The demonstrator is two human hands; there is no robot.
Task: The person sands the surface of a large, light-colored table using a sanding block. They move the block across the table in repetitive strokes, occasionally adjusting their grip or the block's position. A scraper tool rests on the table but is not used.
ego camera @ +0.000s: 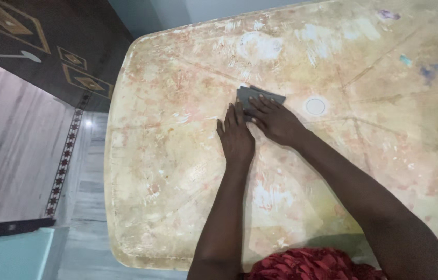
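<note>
Left hand [235,136], right hand [275,120] flat, fingers spread, pressing perhaps two grey sheets [258,96] on tabletop [177,171].

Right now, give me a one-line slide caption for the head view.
Both hands, left hand and right hand, press a dark grey sheet flat on a worn, paint-stained tabletop.
</note>
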